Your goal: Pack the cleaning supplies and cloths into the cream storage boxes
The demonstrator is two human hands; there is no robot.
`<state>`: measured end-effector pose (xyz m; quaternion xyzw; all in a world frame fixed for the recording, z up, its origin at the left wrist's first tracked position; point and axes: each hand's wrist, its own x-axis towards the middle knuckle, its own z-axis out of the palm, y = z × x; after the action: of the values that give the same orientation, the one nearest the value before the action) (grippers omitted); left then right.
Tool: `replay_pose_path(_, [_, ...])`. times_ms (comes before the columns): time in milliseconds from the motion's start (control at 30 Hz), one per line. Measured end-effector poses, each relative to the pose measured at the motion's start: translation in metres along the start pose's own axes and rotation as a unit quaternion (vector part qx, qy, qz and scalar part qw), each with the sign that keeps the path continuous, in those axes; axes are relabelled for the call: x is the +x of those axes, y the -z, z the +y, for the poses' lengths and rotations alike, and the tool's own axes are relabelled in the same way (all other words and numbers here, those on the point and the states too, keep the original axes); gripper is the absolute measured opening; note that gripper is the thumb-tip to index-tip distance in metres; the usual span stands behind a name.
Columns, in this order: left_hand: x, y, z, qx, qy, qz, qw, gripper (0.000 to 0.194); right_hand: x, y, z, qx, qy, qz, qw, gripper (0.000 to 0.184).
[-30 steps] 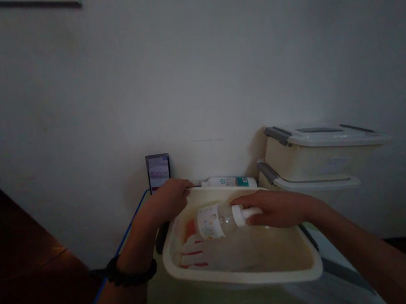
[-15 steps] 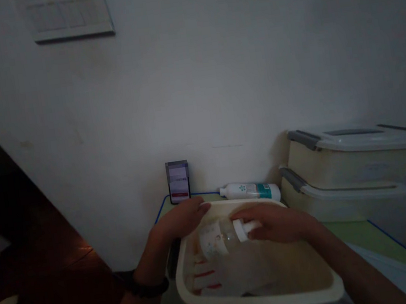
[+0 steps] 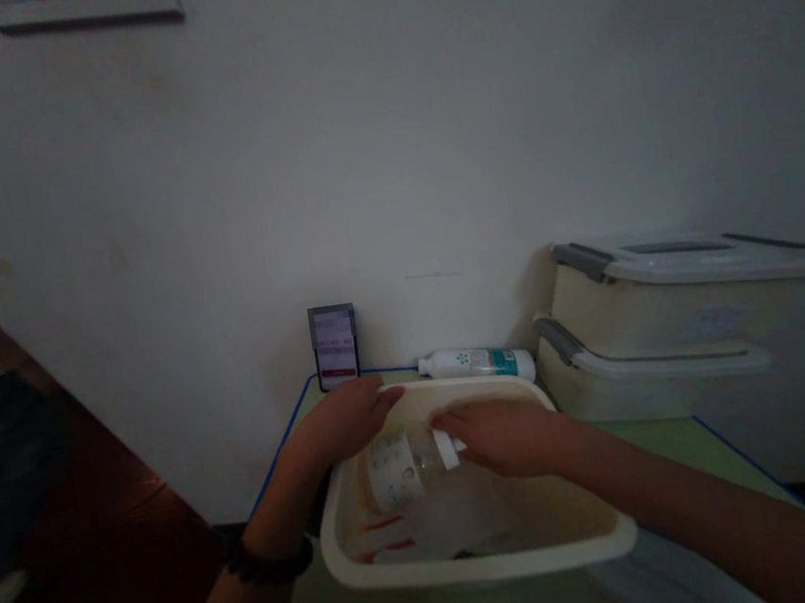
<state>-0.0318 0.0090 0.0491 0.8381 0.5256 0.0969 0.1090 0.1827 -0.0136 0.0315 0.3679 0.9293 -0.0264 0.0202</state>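
A deep white plastic bin (image 3: 485, 566) stands on the green table. My left hand (image 3: 348, 419) is closed over its back-left rim, the thumb lying along the edge. Inside the bin, a clear bottle with a printed label (image 3: 395, 472) lies tilted on its side, its white cap (image 3: 446, 448) pointing right. My right hand (image 3: 507, 436) reaches in from the right with its fingers around the cap end, which they partly cover. Below the bottle are white packets with red stripes (image 3: 392, 547), blurred and partly hidden.
Behind the bin, a white and teal bottle (image 3: 482, 362) lies on its side and a phone (image 3: 336, 346) leans against the wall. Two lidded storage boxes (image 3: 672, 303) are stacked on the right of the green table (image 3: 666, 439). A person's leg (image 3: 2, 467) shows at far left.
My view has shifted, so the bin and table appear farther left and higher. A person has come into view at left. My right hand covers more of the bottle's cap end.
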Motion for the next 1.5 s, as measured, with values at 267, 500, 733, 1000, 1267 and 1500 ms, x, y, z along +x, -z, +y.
replay_pose_path(267, [0.0,-0.002,-0.003,0.0,-0.008,0.009,1.0,0.041,0.003,0.011,-0.006,-0.055,0.016,0.015,0.998,0.031])
replay_pose_path(500, [0.0,-0.006,-0.007,-0.012,-0.012,0.021,1.0,0.04,0.004,0.002,-0.003,-0.06,-0.007,-0.022,0.998,0.033])
replay_pose_path(733, [-0.001,-0.004,-0.007,-0.028,-0.039,0.027,0.998,0.038,0.0,0.003,-0.006,-0.055,0.007,-0.016,0.998,0.039])
replay_pose_path(1000, [-0.004,0.008,-0.002,-0.119,-0.193,0.116,0.967,0.021,-0.001,0.008,-0.01,-0.041,0.021,-0.029,0.999,0.039])
replay_pose_path(1267, [-0.018,0.018,0.016,-0.058,-0.103,-0.09,0.989,0.02,-0.004,0.013,-0.009,-0.019,-0.046,-0.059,0.997,0.038])
replay_pose_path(1500, [-0.007,-0.003,0.016,0.011,-0.155,0.007,0.988,0.063,-0.002,0.01,-0.006,-0.007,-0.082,-0.098,0.992,0.041])
